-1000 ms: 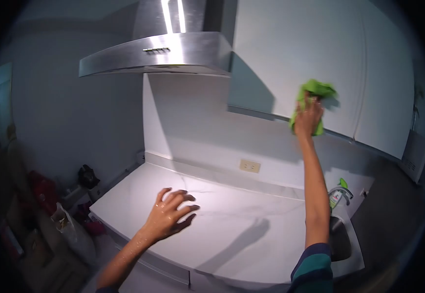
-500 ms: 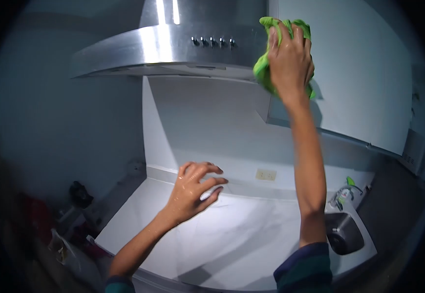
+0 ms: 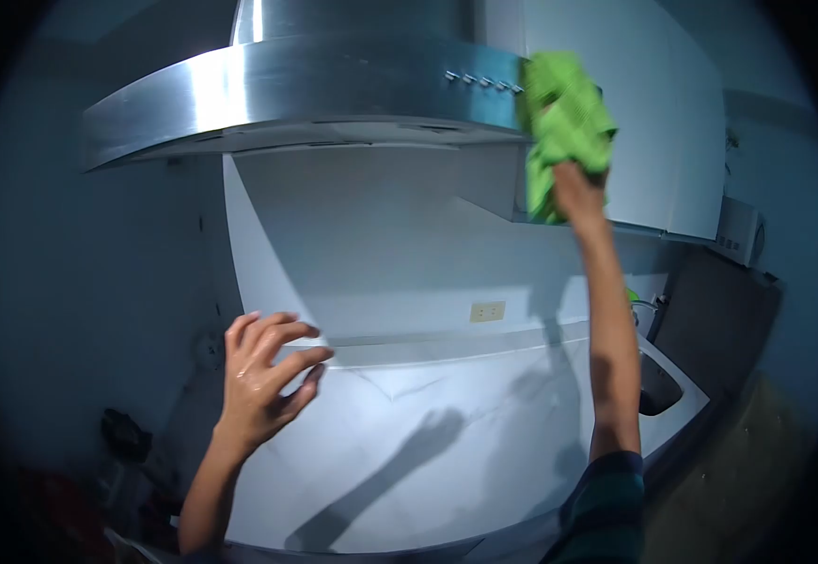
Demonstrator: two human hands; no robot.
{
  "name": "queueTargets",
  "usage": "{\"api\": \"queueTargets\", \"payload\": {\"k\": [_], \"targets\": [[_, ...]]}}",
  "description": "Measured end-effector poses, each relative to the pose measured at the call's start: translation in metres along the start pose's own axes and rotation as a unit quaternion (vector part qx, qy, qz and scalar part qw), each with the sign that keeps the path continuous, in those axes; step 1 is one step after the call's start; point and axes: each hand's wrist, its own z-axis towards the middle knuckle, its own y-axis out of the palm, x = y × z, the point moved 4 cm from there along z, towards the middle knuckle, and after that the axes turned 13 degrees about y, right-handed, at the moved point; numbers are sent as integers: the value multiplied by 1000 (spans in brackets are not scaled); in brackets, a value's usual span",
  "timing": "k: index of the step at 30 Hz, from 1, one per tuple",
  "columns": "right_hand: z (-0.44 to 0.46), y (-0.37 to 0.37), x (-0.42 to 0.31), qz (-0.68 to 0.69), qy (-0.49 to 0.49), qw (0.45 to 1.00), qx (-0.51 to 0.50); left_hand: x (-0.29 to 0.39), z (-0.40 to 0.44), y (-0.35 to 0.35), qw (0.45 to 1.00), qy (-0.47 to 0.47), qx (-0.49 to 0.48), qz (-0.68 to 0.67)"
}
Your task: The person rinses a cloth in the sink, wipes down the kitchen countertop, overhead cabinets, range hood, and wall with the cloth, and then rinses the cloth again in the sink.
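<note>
Overhead, right hand (image 3: 579,188): grip closed around green cloth (image 3: 569,117), fingers mostly hidden beneath it; cloth bunched at the hood's right end, before the white cabinet (image 3: 658,122). Left hand (image 3: 268,371): grip spread, fingers curled, holding nothing, above the white table (image 3: 409,451). Beyond: steel range hood (image 3: 334,85), beige wall outlet (image 3: 487,311), sink (image 3: 656,387) at right.

Right hand (image 3: 578,191) raised, left hand (image 3: 264,378) loosely curled

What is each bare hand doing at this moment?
Left hand: open, fingers curled, empty.
Right hand: holding the bright green cloth.
</note>
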Motion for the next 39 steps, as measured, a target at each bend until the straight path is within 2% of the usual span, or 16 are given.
{"api": "queueTargets", "payload": {"k": [1, 2, 4, 8, 12, 17, 21, 24, 25, 26, 29, 32, 33, 36, 37, 39], "targets": [[23, 1, 18, -105, 2, 994, -10, -9, -11, -15, 1000, -8, -10, 15], [59, -4, -3, -146, 289, 944, -72, -21, -19, -34, 999, -31, -2, -7], [80, 2, -41, -82, 71, 994, 33, -50, -44, -66, 994, -91, 52, -26], [80, 29, -125, 202, 267, 891, -306, -84, -94, -115, 981, -145, 119, -50], [73, 104, -231, 277, 2, 891, -361, -98, -130, -145, 980, -158, 111, -40], [27, 281, -424, 47, -175, 977, 117, -106, -134, -139, 968, -183, 149, -86], [24, 237, -380, 120, -205, 963, 128, -108, -143, -153, 983, -156, 97, -26], [13, 151, -273, -302, -228, 922, 88, -128, -208, -187, 971, -220, 88, -15], [28, 148, -192, -135, -167, 971, 106, -136, -224, -194, 957, -269, 104, -18], [32, 125, -190, -233, -20, 960, 155, -142, -239, -199, 940, -320, 118, -22], [29, 163, -235, -318, -92, 914, 236, -144, -238, -184, 944, -310, 110, -36], [8, 219, -370, 61, 19, 997, -45, -136, -190, -133, 971, -185, 98, -116], [2, 236, -398, 311, 75, 907, -274, -135, -176, -114, 975, -156, 94, -127], [7, 206, -400, -222, -106, 911, -330, -135, -163, -80, 978, -118, 83, -151], [0, 202, -344, -268, -359, 889, -98, -136, -163, -75, 978, -111, 79, -159], [9, 152, -290, -156, -246, 953, -80, -150, -185, -74, 971, -152, 77, -166]]}}
